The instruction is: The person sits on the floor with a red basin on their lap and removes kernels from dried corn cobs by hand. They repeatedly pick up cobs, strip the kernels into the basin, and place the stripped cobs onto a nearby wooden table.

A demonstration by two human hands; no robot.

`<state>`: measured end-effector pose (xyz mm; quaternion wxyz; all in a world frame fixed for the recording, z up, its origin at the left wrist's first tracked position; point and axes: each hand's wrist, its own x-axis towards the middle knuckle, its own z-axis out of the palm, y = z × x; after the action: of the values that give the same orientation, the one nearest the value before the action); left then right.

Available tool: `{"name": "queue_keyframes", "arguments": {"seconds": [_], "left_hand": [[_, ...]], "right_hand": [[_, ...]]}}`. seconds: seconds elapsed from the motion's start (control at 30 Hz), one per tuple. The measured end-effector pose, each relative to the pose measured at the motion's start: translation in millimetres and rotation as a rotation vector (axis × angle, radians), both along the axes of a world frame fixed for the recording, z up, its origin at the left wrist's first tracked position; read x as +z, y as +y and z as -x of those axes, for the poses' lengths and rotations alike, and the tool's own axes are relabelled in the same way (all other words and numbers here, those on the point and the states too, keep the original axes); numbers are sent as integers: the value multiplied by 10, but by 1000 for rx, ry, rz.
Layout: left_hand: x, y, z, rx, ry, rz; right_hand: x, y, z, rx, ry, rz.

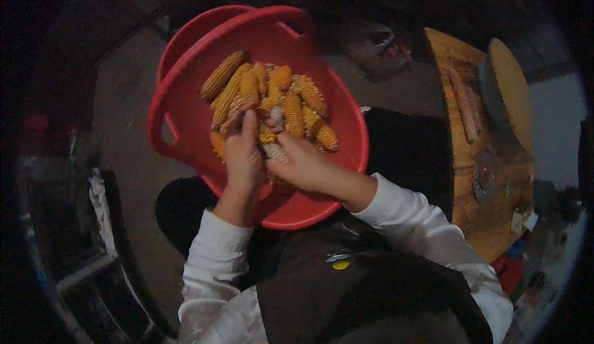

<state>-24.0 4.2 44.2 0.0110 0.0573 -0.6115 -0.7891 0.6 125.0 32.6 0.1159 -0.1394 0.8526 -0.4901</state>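
A red plastic tub (297,209) stands before me, with several yellow ears of corn (292,112) heaped in it. Low over the heap, my right hand (301,160) grips a partly shelled corn cob (274,153), pale where kernels are gone and yellow where some remain. My left hand (243,153) is closed around the same cob's left side, its thumb extended upward. The fingers of both hands partly hide the cob and are slightly blurred. Loose kernels show among the ears.
On the right is a wooden table (473,223) bearing a round board-like object (510,93) and a dark round object (485,177). A clear plastic bag (378,49) appears beyond the tub. Dark framed furniture (88,269) stands at the left.
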Motion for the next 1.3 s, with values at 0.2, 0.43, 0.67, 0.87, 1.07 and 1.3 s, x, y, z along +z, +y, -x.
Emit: {"name": "queue_keyframes", "arguments": {"seconds": [0.2, 0.43, 0.67, 0.87, 1.07, 1.3], "left_hand": [[71, 57, -27, -45, -17, -163], [86, -24, 44, -121, -103, -415], [105, 52, -43, -116, -28, -11], [-65, 55, -15, -126, 81, -48], [-72, 112, -51, -119, 33, -102], [-26, 108, -54, -128, 46, -139]], "right_hand": [[70, 96, 59, 153, -527, 530], [236, 165, 91, 278, -862, 745], [267, 78, 24, 67, -826, 820], [322, 15, -7, -124, -900, 864], [240, -34, -142, -208, -884, 929], [252, -90, -178, -235, -809, 851]]}}
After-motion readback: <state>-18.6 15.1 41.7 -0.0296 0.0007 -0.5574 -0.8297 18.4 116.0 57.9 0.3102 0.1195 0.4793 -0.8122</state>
